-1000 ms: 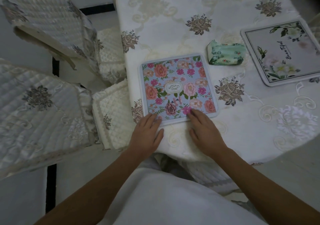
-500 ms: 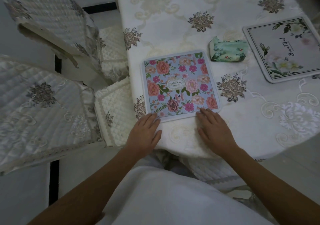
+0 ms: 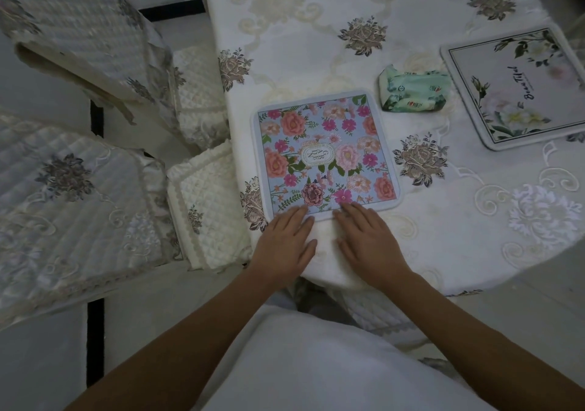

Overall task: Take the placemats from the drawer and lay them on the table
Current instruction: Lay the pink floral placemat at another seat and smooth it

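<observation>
torso: plain white garment (image 3: 316, 363) | fabric: smooth, unpatterned | forearms (image 3: 190, 331): bare to the wrist

Matt fabric floral placemat (image 3: 326, 154) at the fingertips, embroidered satiny tablecloth (image 3: 316, 15) over the desk, glossy crinkled plastic tissue pack (image 3: 413, 91) beyond, quilted cloth chair covers (image 3: 72, 189)

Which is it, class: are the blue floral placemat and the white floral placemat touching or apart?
Apart. The head view shows tablecloth and a green packet between the blue floral placemat and the white floral placemat.
</observation>
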Available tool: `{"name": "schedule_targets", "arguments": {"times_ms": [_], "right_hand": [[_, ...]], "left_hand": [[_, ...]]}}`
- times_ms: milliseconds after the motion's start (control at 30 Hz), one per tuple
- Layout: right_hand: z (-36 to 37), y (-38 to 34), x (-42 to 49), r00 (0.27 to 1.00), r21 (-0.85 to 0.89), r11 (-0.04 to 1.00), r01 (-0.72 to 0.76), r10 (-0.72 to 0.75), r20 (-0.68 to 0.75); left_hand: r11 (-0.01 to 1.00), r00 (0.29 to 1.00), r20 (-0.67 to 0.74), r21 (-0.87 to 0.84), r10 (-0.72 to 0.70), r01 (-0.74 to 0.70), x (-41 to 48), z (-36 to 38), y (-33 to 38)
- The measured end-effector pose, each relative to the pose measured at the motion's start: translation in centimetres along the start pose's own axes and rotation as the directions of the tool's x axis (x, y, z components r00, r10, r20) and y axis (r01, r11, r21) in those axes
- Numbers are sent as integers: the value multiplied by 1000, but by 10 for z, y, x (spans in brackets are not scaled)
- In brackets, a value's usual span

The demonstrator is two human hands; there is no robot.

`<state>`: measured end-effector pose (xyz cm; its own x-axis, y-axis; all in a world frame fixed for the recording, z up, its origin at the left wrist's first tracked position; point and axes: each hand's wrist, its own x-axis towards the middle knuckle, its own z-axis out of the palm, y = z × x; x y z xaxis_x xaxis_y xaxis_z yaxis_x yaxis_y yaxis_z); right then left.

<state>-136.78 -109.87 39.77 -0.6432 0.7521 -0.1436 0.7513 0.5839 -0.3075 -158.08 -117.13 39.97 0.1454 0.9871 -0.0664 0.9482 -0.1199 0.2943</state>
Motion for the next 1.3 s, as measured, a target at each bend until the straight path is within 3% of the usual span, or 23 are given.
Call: {"name": "schedule_targets", "arguments": {"times_ms": [233, 633, 1100, 1300], "right_hand": [[-18, 44, -10, 980, 15, 981, -194, 195, -36], [-49, 75, 87, 954, 60, 952, -300, 300, 5], [-76, 73, 232, 972, 38, 973, -226, 228, -53], [-64, 39, 247, 989, 107, 983, -150, 148, 22]], "left_hand": [[991, 991, -27, -17, -130, 130, -17, -8, -38], [974, 975, -31, -75, -218, 216, 72, -30, -87], [969, 974, -7, -100, -227, 226, 173, -54, -140], [986, 986, 33, -36, -161, 163, 183, -53, -139]]}}
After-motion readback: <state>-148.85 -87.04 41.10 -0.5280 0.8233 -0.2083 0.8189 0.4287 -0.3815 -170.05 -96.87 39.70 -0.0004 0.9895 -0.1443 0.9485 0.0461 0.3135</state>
